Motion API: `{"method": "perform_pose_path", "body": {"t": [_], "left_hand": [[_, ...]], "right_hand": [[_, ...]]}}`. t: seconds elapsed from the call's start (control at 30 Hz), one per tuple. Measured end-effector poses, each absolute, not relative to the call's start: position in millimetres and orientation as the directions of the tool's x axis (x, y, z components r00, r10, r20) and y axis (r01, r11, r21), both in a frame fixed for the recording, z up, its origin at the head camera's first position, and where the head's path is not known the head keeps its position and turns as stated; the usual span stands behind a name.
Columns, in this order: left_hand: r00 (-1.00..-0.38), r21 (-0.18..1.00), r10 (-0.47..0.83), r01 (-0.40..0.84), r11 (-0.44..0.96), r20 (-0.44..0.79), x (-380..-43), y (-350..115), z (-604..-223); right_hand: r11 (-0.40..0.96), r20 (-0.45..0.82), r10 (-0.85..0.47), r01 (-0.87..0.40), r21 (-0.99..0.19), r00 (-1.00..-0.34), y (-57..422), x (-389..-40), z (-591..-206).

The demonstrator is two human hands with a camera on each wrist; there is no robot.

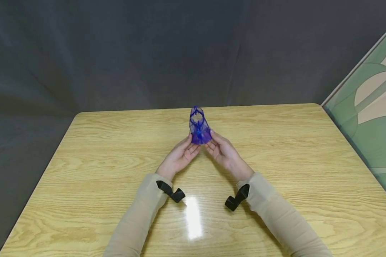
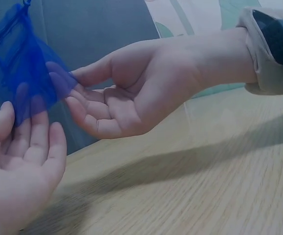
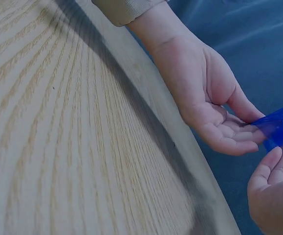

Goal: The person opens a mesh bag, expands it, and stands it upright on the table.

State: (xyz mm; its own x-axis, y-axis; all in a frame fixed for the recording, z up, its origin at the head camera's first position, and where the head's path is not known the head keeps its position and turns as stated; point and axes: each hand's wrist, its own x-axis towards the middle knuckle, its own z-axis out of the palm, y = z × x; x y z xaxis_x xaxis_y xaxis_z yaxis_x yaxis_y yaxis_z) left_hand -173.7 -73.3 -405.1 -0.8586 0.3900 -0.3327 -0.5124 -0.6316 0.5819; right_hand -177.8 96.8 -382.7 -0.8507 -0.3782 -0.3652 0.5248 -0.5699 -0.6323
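A sheer blue drawstring pouch is held up over the far half of the table, its gathered cords uppermost. My left hand pinches its lower left corner between thumb and fingers. At the lower right corner, my right hand pinches it likewise. Through the thin fabric in the left wrist view, fingertips of both hands show behind the pouch. Only part of the pouch appears at the edge of the right wrist view. No contents can be made out inside it.
The wood-grain table spreads out under both arms, with a bright reflection near its front. A dark curtain hangs behind its far edge. On the right stands a panel with a green leaf pattern. Black straps circle both sleeves.
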Motion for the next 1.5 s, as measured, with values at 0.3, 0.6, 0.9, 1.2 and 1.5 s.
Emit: {"method": "perform_pose_path", "body": {"t": [0.3,0.6,0.9,1.2,1.5], "left_hand": [[-0.848,0.372,0.477,-0.531,-0.761,-0.232,-174,-78,-404],[-0.849,0.322,0.448,-0.523,-0.789,-0.282,-172,-75,-405],[-0.823,0.46,0.446,-0.567,-0.684,-0.352,-172,-77,-406],[-0.841,0.659,0.351,-0.541,-0.522,-0.412,-173,-76,-408],[-0.859,0.708,0.331,-0.51,-0.488,-0.39,-172,-78,-409]], "right_hand": [[-0.63,-0.342,-0.436,0.553,-0.545,-0.833,99,-179,-385],[-0.648,-0.315,-0.474,0.568,-0.507,-0.822,97,-180,-388],[-0.617,-0.313,-0.543,0.623,-0.48,-0.779,101,-181,-394],[-0.557,-0.344,-0.559,0.649,-0.518,-0.755,105,-184,-396],[-0.431,-0.387,-0.511,0.619,-0.657,-0.767,105,-186,-396]]}}
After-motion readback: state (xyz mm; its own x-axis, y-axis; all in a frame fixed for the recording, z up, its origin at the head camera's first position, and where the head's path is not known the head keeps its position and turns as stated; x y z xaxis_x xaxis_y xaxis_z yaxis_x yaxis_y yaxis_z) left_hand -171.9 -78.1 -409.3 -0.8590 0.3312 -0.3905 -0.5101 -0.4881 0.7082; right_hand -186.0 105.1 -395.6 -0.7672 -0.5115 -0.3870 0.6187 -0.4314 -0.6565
